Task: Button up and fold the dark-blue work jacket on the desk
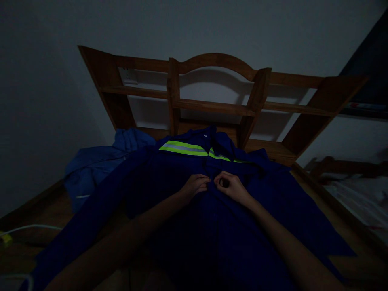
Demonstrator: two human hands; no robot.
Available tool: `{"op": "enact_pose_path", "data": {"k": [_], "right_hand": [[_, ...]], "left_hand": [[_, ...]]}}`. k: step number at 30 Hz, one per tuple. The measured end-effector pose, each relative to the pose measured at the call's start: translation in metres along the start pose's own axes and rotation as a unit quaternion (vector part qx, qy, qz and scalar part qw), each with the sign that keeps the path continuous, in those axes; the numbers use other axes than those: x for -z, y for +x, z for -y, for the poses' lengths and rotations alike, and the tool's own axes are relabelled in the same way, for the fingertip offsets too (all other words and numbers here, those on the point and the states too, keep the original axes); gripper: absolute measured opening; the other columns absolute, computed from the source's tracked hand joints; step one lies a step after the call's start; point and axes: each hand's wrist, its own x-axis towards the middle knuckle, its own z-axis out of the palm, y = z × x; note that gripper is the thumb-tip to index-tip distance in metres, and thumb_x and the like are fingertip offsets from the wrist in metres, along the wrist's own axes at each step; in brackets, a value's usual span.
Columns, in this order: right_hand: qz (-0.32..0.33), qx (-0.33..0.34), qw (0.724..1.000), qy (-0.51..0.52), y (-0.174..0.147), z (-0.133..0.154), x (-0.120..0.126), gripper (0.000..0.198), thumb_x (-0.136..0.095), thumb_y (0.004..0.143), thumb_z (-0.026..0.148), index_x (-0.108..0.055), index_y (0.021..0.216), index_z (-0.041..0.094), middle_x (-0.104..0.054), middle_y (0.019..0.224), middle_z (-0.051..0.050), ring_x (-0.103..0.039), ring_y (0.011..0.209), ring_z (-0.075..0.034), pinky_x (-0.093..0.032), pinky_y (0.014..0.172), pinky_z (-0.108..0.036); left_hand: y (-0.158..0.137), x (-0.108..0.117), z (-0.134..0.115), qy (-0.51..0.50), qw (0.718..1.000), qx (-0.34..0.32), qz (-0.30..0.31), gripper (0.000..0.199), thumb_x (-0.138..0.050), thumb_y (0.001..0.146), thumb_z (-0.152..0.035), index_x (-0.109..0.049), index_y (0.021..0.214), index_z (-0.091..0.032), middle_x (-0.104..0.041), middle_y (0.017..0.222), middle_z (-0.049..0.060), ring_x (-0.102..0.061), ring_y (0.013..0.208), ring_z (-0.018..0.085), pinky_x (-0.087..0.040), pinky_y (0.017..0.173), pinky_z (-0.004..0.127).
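Note:
A dark blue work jacket lies spread out, collar toward the headboard, sleeves out to both sides. A yellow-green reflective strip with a grey middle band crosses its chest. My left hand and my right hand meet over the jacket's front opening, just below the strip, fingertips a small gap apart. Both hands are closed in a pinch at the front edge of the cloth. Dim light hides the exact grip and any button there.
Behind the jacket stands a wooden headboard with open shelves against the wall. A lighter blue garment is heaped at the left. A white cable runs at the lower left. Clear plastic wrapping shows at the right.

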Motion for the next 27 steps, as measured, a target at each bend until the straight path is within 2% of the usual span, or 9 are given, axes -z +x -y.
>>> {"op": "enact_pose_path", "data": {"k": [8, 16, 20, 27], "right_hand": [[0.005, 0.026, 0.999, -0.024, 0.000, 0.005, 0.000, 0.012, -0.050, 0.080, 0.015, -0.058, 0.088, 0.018, -0.054, 0.089, -0.001, -0.051, 0.072, -0.007, -0.041, 0.067, -0.020], [0.001, 0.016, 0.999, -0.029, -0.001, 0.010, -0.001, 0.012, -0.049, 0.082, 0.021, -0.058, 0.090, 0.017, -0.055, 0.090, -0.004, -0.051, 0.071, -0.010, -0.040, 0.066, -0.023], [-0.005, 0.003, 1.000, -0.007, 0.000, 0.009, -0.001, 0.013, -0.050, 0.084, 0.025, -0.059, 0.088, 0.017, -0.055, 0.088, -0.004, -0.051, 0.072, -0.010, -0.041, 0.067, -0.023], [0.006, -0.052, 0.996, 0.078, 0.001, -0.006, -0.005, 0.013, -0.053, 0.082, 0.024, -0.061, 0.086, 0.015, -0.057, 0.086, -0.002, -0.050, 0.072, -0.009, -0.040, 0.066, -0.022]], "left_hand": [[0.003, 0.004, 0.003, 0.036, 0.999, -0.004, -0.012, 0.032, -0.068, 0.060, -0.018, -0.056, 0.089, -0.010, -0.058, 0.078, 0.005, -0.058, 0.070, 0.012, -0.045, 0.072, 0.024], [0.007, 0.007, 0.005, 0.024, 1.000, -0.001, -0.010, 0.025, -0.065, 0.060, -0.015, -0.056, 0.083, -0.010, -0.057, 0.077, 0.005, -0.058, 0.069, 0.012, -0.045, 0.071, 0.024], [0.001, 0.004, 0.003, 0.030, 0.999, -0.013, -0.001, 0.021, -0.063, 0.064, -0.014, -0.055, 0.083, -0.009, -0.056, 0.076, 0.005, -0.058, 0.070, 0.012, -0.045, 0.074, 0.025], [0.001, 0.002, 0.004, 0.048, 0.999, -0.017, -0.015, 0.019, -0.058, 0.069, -0.009, -0.053, 0.087, -0.008, -0.055, 0.077, 0.005, -0.056, 0.065, 0.009, -0.046, 0.068, 0.022]]}}
